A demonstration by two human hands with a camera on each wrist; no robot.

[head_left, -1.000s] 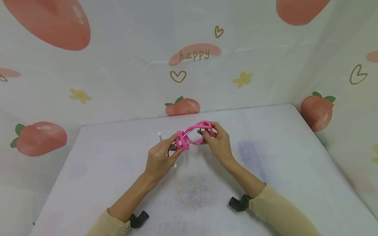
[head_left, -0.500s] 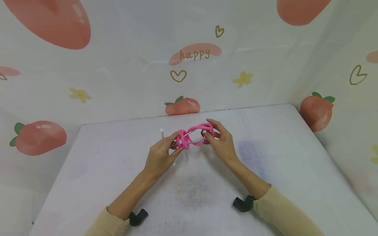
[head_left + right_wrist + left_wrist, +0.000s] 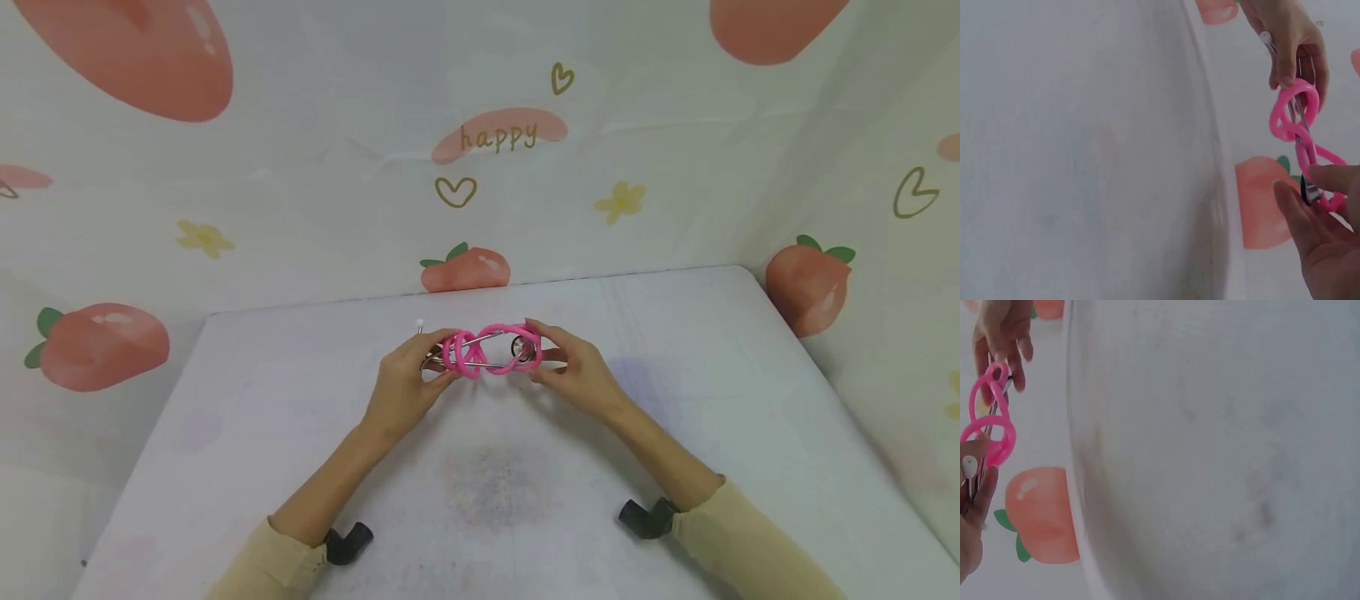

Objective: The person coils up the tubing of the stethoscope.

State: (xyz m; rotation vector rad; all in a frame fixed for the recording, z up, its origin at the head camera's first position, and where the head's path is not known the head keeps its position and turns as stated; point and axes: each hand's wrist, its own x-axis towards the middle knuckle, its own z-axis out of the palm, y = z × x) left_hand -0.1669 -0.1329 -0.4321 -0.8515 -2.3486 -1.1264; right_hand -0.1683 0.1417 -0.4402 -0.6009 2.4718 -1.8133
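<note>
Both hands hold up a stethoscope over the table, its pink tubing (image 3: 467,350) wound round the metal ear tubes (image 3: 486,364). My left hand (image 3: 401,387) grips the ear-tube end between thumb and fingers, and a white ear tip (image 3: 420,323) pokes out behind it. At the other end, the round chest piece (image 3: 522,348) with a dark rim sits inside a pink loop. My right hand (image 3: 585,375) pinches that loop, index finger above and thumb below. In the right wrist view, the right fingertips (image 3: 1282,190) lie close around the chest piece.
A white table (image 3: 300,467) with faint purple and grey stains spreads under the hands. Behind it hangs a white cloth (image 3: 322,125) printed with peaches, flowers and "happy". Black angled pieces (image 3: 349,543) sit at both cuffs.
The right hand has shifted a little right and down, its thumb moving off the chest piece to below the loop. The stethoscope has turned more level; the left hand keeps its grip.
</note>
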